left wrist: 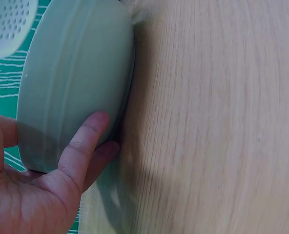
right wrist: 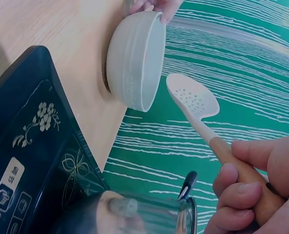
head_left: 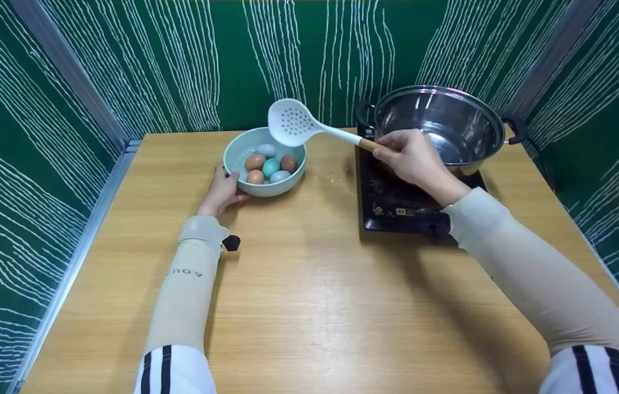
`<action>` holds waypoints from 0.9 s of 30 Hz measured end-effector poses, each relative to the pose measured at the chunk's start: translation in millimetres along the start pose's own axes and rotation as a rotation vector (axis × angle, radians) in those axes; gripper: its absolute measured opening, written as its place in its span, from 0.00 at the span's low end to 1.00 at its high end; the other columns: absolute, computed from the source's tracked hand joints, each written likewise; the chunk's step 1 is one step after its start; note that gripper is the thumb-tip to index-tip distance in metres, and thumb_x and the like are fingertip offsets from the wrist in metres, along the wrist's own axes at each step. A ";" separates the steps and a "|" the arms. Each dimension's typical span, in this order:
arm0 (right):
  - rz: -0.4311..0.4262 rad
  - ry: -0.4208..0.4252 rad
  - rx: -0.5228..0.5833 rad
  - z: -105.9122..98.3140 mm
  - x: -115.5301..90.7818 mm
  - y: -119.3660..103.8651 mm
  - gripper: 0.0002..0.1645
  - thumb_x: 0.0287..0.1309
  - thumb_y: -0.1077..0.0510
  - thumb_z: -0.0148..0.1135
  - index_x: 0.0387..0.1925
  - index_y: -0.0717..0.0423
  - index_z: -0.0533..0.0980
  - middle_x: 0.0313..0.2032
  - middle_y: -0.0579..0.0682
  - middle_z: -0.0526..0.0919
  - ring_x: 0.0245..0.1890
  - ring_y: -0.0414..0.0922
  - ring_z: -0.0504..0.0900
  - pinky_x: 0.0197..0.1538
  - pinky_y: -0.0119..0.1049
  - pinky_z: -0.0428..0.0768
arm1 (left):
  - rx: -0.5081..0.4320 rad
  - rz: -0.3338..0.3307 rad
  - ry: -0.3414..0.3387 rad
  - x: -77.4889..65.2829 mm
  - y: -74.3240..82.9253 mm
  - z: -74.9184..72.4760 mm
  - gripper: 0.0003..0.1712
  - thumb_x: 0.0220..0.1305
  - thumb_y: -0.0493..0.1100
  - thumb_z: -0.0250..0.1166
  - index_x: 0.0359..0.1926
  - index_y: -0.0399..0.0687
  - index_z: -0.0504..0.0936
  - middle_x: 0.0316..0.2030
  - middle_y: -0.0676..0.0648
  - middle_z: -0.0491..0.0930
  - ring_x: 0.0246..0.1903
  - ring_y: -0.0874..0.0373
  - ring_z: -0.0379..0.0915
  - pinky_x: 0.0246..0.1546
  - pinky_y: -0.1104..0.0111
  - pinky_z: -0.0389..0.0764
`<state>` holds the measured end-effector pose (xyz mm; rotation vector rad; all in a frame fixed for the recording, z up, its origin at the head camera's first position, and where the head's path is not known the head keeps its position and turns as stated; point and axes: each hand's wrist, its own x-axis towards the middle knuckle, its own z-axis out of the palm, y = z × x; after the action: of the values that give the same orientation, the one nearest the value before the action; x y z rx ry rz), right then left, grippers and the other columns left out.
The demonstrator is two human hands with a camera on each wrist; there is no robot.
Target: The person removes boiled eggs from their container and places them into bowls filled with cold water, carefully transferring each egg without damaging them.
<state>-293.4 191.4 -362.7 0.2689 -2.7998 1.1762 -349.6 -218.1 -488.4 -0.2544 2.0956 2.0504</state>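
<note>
My left hand [head_left: 223, 192] grips the near left side of a pale green bowl [head_left: 268, 189], thumb at the rim and fingers against the outer wall. Several eggs [head_left: 271, 166], brown, bluish and one bright teal, lie in the bowl. With my right hand [head_left: 412, 158] I hold a white slotted skimmer [head_left: 291, 121] by its wooden handle. Its perforated head hangs above the bowl's far right rim, apart from the eggs. In the right wrist view my fingers curl round the wooden handle [right wrist: 254, 187].
A steel pot [head_left: 440, 126] with black handles stands on a black induction cooker [head_left: 397, 210] at the right. Small wet spots show on the wooden table [head_left: 309, 306] between bowl and cooker. Green walls with white lines enclose the table.
</note>
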 end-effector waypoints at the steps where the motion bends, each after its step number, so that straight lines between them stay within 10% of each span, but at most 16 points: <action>1: 0.004 0.002 0.010 -2.1 -0.7 1.0 0.15 0.76 0.54 0.68 0.54 0.59 0.89 0.37 0.52 0.89 0.29 0.40 0.78 0.28 0.28 0.75 | 0.001 -0.001 0.000 -0.1 0.1 -0.2 0.39 0.90 0.43 0.38 0.89 0.60 0.30 0.88 0.38 0.38 0.72 0.37 0.70 0.70 0.48 0.84; 16: 0.056 0.091 0.097 -33.7 -12.1 27.0 0.18 0.74 0.53 0.70 0.54 0.63 0.87 0.26 0.45 0.86 0.19 0.33 0.79 0.20 0.25 0.77 | 0.036 -0.019 0.020 1.5 -1.3 -1.0 0.37 0.90 0.45 0.38 0.88 0.54 0.32 0.87 0.36 0.42 0.62 0.44 0.73 0.60 0.57 0.88; 27: 0.124 0.172 0.131 -52.4 -19.7 44.0 0.22 0.76 0.48 0.68 0.60 0.60 0.86 0.36 0.39 0.85 0.32 0.35 0.78 0.29 0.23 0.78 | 0.024 -0.025 0.004 -0.6 -1.2 -1.6 0.38 0.91 0.45 0.38 0.89 0.61 0.30 0.89 0.40 0.37 0.73 0.40 0.68 0.69 0.53 0.85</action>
<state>-281.8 261.6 -359.9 0.0022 -2.6279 1.3424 -348.7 -219.7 -489.4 -0.2800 2.1076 2.0114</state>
